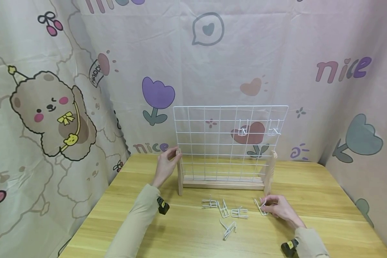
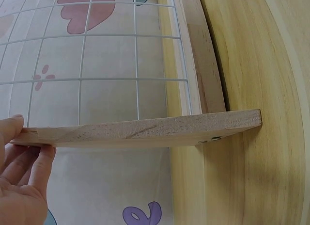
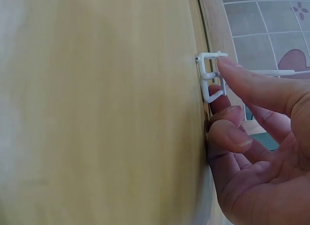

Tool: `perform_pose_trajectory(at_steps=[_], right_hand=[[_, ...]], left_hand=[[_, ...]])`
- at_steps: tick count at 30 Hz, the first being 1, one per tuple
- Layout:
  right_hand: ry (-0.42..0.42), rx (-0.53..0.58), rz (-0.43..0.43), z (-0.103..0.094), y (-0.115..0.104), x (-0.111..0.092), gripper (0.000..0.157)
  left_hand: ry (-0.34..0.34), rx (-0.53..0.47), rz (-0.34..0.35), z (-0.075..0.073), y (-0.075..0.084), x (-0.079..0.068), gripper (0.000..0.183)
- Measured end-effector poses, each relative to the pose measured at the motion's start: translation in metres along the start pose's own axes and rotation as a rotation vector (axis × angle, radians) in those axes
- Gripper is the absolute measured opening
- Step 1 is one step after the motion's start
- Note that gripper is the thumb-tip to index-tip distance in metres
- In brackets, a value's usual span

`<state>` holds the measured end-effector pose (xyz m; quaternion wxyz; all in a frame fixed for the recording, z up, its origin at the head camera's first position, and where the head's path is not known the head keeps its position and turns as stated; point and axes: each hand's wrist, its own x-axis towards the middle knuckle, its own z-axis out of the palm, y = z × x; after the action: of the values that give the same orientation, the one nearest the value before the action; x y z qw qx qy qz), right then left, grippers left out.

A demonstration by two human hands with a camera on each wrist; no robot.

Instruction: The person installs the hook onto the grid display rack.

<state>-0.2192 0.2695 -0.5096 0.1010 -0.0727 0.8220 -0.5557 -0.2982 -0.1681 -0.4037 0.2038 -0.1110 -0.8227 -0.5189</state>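
Note:
A white wire grid panel (image 1: pixel 213 143) stands upright in a wooden frame on the table. My left hand (image 1: pixel 167 165) pinches the top of the frame's left wooden post (image 2: pixel 145 130), thumb on one side and fingers on the other. To the front right of the frame, my right hand (image 1: pixel 278 207) holds a white wire hook (image 3: pixel 205 77) by its end, low at the tabletop. Several more white hooks (image 1: pixel 239 213) lie loose on the table left of that hand. Two hooks hang on the grid's upper right: one hook (image 1: pixel 243 131) and another hook (image 1: pixel 273 132) nearer the edge.
The wood-grain table (image 1: pixel 180 233) runs back to a printed cloth backdrop (image 1: pixel 213 64), with another printed cloth (image 1: pixel 51 118) along the left side. At the right, the frame's other wooden post (image 1: pixel 270 173) rises above the base bar (image 1: pixel 222 184).

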Motion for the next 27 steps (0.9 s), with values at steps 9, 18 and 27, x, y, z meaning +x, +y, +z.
perform_pose_trajectory(at_steps=[9, 18, 27], right_hand=[[0.024, -0.01, 0.003, 0.0018, 0.0032, 0.0017, 0.031], [0.014, 0.047, 0.026, 0.0007, 0.0056, 0.0028, 0.024], [0.024, 0.061, 0.066, 0.0014, 0.0032, 0.002, 0.042]], left_hand=[[-0.005, -0.004, -0.011, 0.0, -0.0006, 0.0006, 0.042], [-0.007, -0.007, -0.013, -0.0003, 0.0012, 0.0004, 0.042], [-0.001, 0.002, -0.023, -0.0001, 0.0015, -0.0002, 0.042]])
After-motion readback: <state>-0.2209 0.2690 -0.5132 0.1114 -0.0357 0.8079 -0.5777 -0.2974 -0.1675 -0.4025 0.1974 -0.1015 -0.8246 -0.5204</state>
